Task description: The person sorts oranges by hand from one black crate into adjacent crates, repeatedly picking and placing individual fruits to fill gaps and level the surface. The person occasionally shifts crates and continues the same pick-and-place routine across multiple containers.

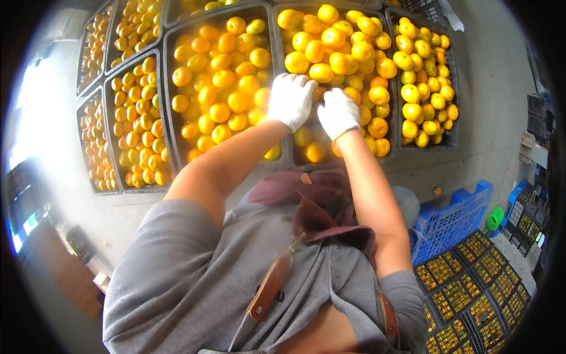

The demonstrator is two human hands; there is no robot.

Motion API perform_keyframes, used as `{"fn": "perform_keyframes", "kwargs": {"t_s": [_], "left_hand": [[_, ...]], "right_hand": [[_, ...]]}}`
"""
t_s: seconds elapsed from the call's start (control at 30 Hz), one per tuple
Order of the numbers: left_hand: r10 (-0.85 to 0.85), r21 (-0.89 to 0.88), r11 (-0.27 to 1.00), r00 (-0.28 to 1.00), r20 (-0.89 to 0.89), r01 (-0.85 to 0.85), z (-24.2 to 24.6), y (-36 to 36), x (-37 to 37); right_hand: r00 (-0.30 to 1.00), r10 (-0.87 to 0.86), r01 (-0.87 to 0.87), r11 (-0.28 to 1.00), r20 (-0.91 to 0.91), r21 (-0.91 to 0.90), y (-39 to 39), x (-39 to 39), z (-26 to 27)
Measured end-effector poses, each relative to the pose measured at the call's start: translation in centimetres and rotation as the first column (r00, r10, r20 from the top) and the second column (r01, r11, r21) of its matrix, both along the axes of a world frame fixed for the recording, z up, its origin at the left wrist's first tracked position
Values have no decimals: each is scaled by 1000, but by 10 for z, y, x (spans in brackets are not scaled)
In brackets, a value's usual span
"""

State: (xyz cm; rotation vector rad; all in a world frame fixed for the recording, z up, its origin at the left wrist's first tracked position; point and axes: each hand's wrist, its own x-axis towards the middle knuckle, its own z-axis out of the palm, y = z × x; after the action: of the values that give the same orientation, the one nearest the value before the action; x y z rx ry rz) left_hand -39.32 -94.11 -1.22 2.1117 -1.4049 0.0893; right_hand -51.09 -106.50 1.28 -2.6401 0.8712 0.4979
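Both hands wear white knit gloves and reach into the near left part of a black plastic crate (275,40) of orange-yellow citrus fruit. My left hand (291,98) lies over the wall between this crate and the one to its left, fingers curled by a darker orange fruit (319,93). My right hand (338,111) is just right of it, its fingertips bent down among the fruit. Whether either hand grips a fruit cannot be told, as the fingers hide the contact. Loose citrus fruits (315,151) lie in the crate's near corner.
More black crates of citrus stand at left, including one (170,132), and another (455,144) stands at right. A blue plastic pallet (455,217) stands on edge at lower right, near a green plastic object (495,218) and many filled crates (464,265). A single fruit (437,191) lies on the floor.
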Motion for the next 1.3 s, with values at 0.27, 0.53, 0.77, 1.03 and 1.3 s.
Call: {"fn": "perform_keyframes", "kwargs": {"t_s": [0.27, 0.53, 0.77, 1.03, 1.3], "left_hand": [[-83, 140, 987, 997, 6, 81, 4, -2, 2], [-44, 102, 994, 998, -36, 47, 6, -5, 4], [-48, 102, 994, 999, -11, 49, 1, -4, 4], [-46, 144, 988, 999, -15, 48, -1, -3, 3], [-51, 199, 978, 998, -31, 56, 3, -3, 4]], "right_hand": [[895, 255, -83, 902, 366, -425, -42, 57, 47], [905, 406, -352, 883, 129, -311, -32, 138, 34], [989, 146, -148, 984, -26, -95, -62, 161, 32], [587, -806, 55, 134, 76, 989, -125, 121, 31], [346, -932, 42, -98, -107, 994, -198, 176, 52]]}}
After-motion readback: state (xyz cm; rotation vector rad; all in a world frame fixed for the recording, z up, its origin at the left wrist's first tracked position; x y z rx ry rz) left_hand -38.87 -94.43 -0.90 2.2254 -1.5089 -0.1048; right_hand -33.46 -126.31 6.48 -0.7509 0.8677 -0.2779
